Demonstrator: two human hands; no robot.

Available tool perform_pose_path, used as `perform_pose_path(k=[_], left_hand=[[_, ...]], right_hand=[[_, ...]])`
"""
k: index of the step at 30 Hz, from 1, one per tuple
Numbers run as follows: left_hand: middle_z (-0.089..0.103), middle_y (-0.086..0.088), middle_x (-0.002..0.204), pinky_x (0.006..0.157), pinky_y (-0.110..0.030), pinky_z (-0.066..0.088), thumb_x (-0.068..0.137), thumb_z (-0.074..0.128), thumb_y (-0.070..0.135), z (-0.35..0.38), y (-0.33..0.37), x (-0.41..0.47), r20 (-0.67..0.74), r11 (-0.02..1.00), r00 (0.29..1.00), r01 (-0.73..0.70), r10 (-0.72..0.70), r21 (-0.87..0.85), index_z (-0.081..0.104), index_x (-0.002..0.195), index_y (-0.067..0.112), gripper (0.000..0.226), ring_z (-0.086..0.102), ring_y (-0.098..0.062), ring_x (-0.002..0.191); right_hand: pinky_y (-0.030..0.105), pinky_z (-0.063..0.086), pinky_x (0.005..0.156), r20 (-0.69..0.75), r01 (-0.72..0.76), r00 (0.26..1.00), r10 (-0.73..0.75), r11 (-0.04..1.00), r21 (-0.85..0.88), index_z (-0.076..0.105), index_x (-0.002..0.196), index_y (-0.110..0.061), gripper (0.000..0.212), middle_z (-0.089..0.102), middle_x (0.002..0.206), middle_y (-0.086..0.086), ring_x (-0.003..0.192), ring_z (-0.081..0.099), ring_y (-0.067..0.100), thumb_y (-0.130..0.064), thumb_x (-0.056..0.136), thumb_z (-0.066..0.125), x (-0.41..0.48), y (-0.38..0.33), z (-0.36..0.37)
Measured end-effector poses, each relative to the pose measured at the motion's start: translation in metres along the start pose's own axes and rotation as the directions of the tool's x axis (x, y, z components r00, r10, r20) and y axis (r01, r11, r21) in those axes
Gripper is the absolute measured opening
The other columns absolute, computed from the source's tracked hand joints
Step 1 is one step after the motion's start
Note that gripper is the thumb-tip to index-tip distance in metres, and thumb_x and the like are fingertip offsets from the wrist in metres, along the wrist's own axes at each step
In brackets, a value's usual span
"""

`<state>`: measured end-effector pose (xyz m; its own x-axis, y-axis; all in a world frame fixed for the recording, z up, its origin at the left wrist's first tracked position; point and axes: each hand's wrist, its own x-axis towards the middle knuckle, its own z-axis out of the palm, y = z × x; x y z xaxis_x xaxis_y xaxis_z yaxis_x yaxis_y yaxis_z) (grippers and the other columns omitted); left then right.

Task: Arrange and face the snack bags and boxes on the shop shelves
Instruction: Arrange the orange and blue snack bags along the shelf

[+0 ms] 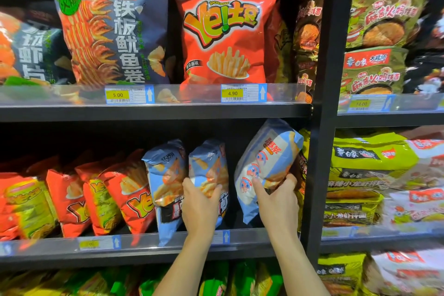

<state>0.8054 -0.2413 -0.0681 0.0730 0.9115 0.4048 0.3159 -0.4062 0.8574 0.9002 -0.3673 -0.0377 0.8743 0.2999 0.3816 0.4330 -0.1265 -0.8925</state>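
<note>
On the middle shelf [144, 251] stand three light-blue snack bags. My left hand [200, 206] grips the middle blue bag [209, 166] from the front, upright beside another blue bag [165, 175] on its left. My right hand [278, 202] holds the right blue-and-white bag [266, 161], which is tilted to the right with its back side facing out, close to the black shelf post [322, 151].
Red fries bags [101, 197] lean in a row left of the blue ones. The upper shelf holds a grey squid-roll bag [113, 36] and a red fries bag [225, 38]. Green and yellow noodle packs [374, 170] fill the right bay. Green bags sit below.
</note>
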Motion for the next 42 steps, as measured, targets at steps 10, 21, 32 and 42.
perform_pose_path(k=[10,21,32,42], left_hand=[[0.037,-0.003,0.166,0.117,-0.039,0.039,0.093,0.077,0.039,-0.035,0.005,-0.024,0.024,0.993,0.997,-0.071,0.074,-0.096,0.022,0.164,0.017,0.092,0.038,-0.024,0.152],[0.054,0.023,0.144,0.116,-0.029,0.042,0.082,0.070,0.057,-0.093,-0.010,-0.055,0.386,0.915,0.902,-0.025,0.195,-0.403,0.049,0.147,0.033,0.073,0.051,0.011,0.132],[0.075,0.003,0.128,0.107,-0.051,0.052,0.081,0.079,0.055,-0.121,-0.043,-0.096,0.692,0.847,0.720,0.333,0.056,-0.414,0.063,0.134,0.024,0.064,0.071,-0.021,0.120],[0.076,0.009,0.125,0.103,-0.048,0.055,0.082,0.079,0.044,-0.130,-0.054,-0.107,0.620,0.879,0.783,0.267,0.041,-0.395,0.062,0.133,0.031,0.055,0.073,-0.015,0.115]], right_hand=[[0.034,0.061,0.084,0.084,0.089,0.992,-0.098,0.990,0.105,0.037,0.142,-0.030,0.074,0.063,0.125,-0.014,0.112,0.065,0.009,-0.056,0.085,0.077,-0.024,0.002,-0.019],[0.044,0.064,0.086,0.579,-0.288,0.814,-0.044,0.835,0.468,0.057,0.134,-0.028,0.058,0.077,0.119,-0.003,0.109,0.075,0.020,-0.019,0.082,0.081,-0.058,0.028,-0.058],[0.050,0.058,0.100,0.799,-0.508,0.602,-0.005,0.769,0.388,0.052,0.143,-0.016,0.056,0.071,0.134,0.008,0.123,0.068,0.031,-0.012,0.091,0.070,-0.100,0.050,-0.061],[0.053,0.056,0.101,0.758,-0.470,0.651,0.033,0.802,0.369,0.053,0.138,-0.021,0.080,0.074,0.127,0.001,0.118,0.072,0.024,-0.053,0.072,0.088,-0.113,0.038,-0.053]])
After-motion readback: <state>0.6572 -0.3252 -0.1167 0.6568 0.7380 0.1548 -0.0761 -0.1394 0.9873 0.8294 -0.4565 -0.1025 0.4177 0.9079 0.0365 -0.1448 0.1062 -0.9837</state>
